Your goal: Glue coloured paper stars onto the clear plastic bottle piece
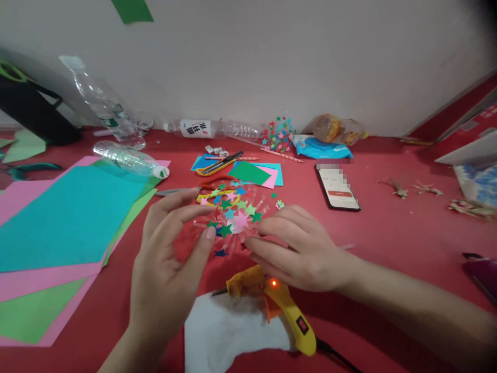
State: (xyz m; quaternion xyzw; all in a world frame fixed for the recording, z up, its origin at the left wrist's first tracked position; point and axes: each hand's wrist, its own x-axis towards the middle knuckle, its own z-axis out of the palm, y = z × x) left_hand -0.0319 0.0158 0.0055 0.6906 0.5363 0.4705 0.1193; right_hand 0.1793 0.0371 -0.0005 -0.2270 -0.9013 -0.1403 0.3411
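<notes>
Between my hands is a clear plastic piece [233, 235] cut into thin strips that fan out like a firework, with small paper stars in pink, green, blue and red on it. My left hand [171, 248] holds its left side, thumb and forefinger at the strip ends. At the right side my right hand [295, 248] has its fingers bent in on the strips; the fingertips are partly hidden. Just below lies a yellow glue gun [289, 305], its red light lit and its nozzle pointing left over a white sheet [217, 336].
Coloured paper sheets [73, 212] and a plastic bottle [128, 159] lie left. Behind the hands are scissors [174, 191], a box cutter [219, 165] and paper scraps [250, 172]. A phone [337, 186] lies right; a second star-covered piece [278, 133] stands by the wall.
</notes>
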